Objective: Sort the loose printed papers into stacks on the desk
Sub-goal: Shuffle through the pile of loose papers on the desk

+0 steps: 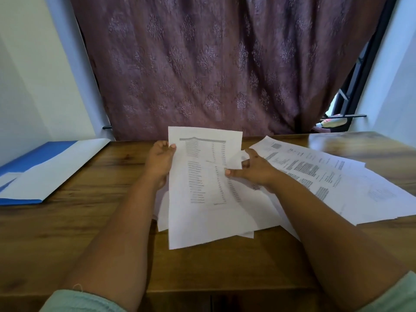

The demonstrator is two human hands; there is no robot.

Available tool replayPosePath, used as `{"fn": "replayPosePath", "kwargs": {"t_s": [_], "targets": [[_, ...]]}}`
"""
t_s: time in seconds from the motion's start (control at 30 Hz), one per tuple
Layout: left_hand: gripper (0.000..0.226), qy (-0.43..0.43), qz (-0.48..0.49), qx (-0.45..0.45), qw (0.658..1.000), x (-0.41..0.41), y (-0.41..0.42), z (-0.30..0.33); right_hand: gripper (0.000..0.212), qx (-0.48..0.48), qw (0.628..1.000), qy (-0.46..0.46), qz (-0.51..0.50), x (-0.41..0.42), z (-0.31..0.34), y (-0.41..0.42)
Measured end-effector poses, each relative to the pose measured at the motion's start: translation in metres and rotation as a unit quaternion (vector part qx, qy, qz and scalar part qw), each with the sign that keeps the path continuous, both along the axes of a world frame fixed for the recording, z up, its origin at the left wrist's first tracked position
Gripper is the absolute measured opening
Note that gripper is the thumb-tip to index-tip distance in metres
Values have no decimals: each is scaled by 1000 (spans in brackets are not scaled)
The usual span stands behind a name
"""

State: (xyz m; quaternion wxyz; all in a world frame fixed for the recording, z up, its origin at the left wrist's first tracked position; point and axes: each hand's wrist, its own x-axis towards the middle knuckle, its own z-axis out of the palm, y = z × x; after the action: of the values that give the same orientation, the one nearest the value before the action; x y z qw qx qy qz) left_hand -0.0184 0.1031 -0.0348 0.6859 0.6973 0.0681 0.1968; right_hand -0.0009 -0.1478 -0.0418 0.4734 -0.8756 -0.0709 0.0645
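A printed sheet with a long table of lines is lifted above the middle of the wooden desk. My left hand pinches its upper left edge. My right hand grips its right side, thumb on the print. More white sheets lie under it on the desk. A loose spread of printed papers fans out to the right, partly beneath my right forearm.
A blue folder with a white sheet on it lies at the desk's left edge. A patterned purple curtain hangs behind the desk, with an open window frame at the right.
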Motion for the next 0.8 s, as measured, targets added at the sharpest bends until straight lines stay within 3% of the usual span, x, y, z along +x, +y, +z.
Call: {"fn": "replayPosePath", "kwargs": {"t_s": [0.13, 0.2, 0.33, 0.43, 0.53, 0.63, 0.7, 0.8], "targets": [[18, 42, -28, -148, 988, -3, -10, -2, 110, -29, 998, -8, -61, -6, 9, -11], [19, 54, -51, -187, 980, -5, -18, -1, 105, 33, 998, 34, -51, -6, 10, -19], [19, 49, -64, -270, 960, -14, -40, 7, 79, 262, 958, 116, 14, -10, 13, -31], [33, 30, -118, -355, 927, -16, -44, 12, 47, 293, 949, 112, 40, -17, 14, -29], [41, 27, -147, -406, 901, -20, -35, 20, 76, 191, 981, 20, -10, -20, 9, -18], [44, 33, -171, -417, 892, -27, -24, 28, 77, 170, 985, 11, 9, -21, 8, -9], [37, 22, -133, -377, 916, -31, -27, 29, 64, 176, 983, 20, 41, -20, 6, -5], [25, -15, 18, -188, 982, -26, -38, 23, 50, 90, 992, -83, 28, -14, 13, -15]]}}
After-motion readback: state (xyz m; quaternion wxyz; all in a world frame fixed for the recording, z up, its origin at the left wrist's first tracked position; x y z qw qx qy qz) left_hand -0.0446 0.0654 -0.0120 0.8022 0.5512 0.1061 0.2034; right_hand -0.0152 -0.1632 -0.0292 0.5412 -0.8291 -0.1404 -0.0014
